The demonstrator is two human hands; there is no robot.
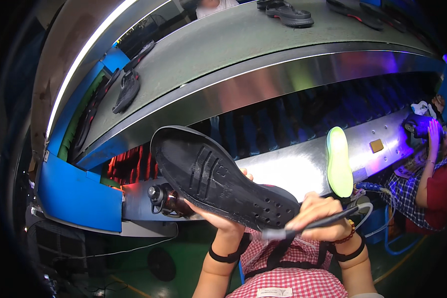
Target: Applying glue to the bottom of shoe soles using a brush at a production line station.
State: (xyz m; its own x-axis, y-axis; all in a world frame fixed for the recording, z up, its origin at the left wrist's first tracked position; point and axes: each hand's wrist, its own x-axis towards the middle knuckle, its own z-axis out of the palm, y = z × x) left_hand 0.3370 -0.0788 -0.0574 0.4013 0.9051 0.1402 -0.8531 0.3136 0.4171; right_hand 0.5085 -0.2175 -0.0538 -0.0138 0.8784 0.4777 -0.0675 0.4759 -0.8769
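A large black shoe sole (208,174) is held tilted in front of me, its ridged and perforated inner face showing. My left hand (216,218) supports it from below and behind, fingertips showing over the far edge. In my right hand (319,216) is a brush (333,217) with a dark handle and a pale tube at its back end. The brush tip is blurred, close to the sole's near edge by the heel; I cannot tell whether it touches. Right of the sole, a yellow-green insole (339,164) lies on the metal bench (283,166).
Beyond the bench runs a green conveyor belt (198,64) bearing several black soles (289,14). A dark bottle (171,201) stands left of my left hand. A small tan block (376,145) lies on the right. Further right, a co-worker's hand (433,133) touches a dark item under purple light.
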